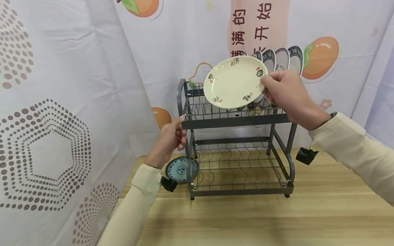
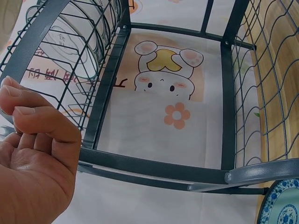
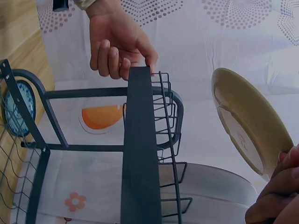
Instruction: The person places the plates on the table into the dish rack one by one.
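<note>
My right hand (image 1: 285, 91) pinches the right edge of a cream oval plate (image 1: 235, 84) with small printed motifs. It holds the plate tilted over the top tier of a dark metal two-tier dish rack (image 1: 234, 122). The plate's underside with its foot ring shows in the right wrist view, apart from the rack's wires. At the top tier's front left corner, my left hand (image 1: 172, 137) grips the rack, thumb on top and the other fingers curled. Several patterned plates (image 1: 296, 58) stand on edge at the right of the top tier, partly hidden behind my right hand and the cream plate.
A blue patterned plate (image 1: 179, 169) lies on the wooden table (image 1: 235, 231), left of the rack and partly behind its leg. Only wavy wires show in the lower tier (image 1: 236, 163). Printed white curtains (image 1: 183, 28) hang close behind and to the left.
</note>
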The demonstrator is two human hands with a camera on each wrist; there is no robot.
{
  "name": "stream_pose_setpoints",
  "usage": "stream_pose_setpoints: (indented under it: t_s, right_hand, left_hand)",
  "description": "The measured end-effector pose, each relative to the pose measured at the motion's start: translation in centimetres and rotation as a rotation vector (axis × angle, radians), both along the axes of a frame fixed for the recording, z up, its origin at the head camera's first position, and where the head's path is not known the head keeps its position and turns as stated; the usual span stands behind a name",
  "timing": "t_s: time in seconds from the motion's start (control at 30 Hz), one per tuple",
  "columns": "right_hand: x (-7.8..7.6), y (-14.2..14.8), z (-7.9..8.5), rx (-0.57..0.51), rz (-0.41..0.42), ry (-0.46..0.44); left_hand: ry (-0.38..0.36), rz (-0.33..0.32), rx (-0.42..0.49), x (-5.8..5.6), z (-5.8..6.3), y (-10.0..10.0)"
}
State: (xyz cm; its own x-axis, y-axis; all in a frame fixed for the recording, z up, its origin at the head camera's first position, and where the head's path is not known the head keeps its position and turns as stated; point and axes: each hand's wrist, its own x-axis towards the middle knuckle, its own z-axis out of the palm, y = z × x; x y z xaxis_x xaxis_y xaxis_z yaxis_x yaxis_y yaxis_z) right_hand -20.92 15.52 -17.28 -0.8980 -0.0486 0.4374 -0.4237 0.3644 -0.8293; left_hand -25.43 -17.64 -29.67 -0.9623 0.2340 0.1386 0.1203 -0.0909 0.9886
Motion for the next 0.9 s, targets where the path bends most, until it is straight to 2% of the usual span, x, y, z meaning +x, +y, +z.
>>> stream_pose_setpoints:
  t_s: [0.2, 0.37, 0.57, 0.9]
  right_hand:
    - [-0.6, -0.4, 1.0, 0.067, -0.062, 0.031]
    - [-1.2, -1.0, 1.6, 0.220, -0.185, 0.088]
    - [-1.8, -1.6, 1.7, 0.367, -0.288, 0.224]
    - [-2.7, -3.0, 2.6, 0.562, -0.396, 0.459]
  left_hand:
    - [0.009, 0.012, 0.005, -0.1, -0.1, 0.1]
    - [0.006, 0.014, 0.001, 0.0, -0.1, 0.1]
    - [0.006, 0.012, -0.012, 0.1, -0.2, 0.1]
    - [0.004, 0.007, -0.011, 0.2, -0.2, 0.1]
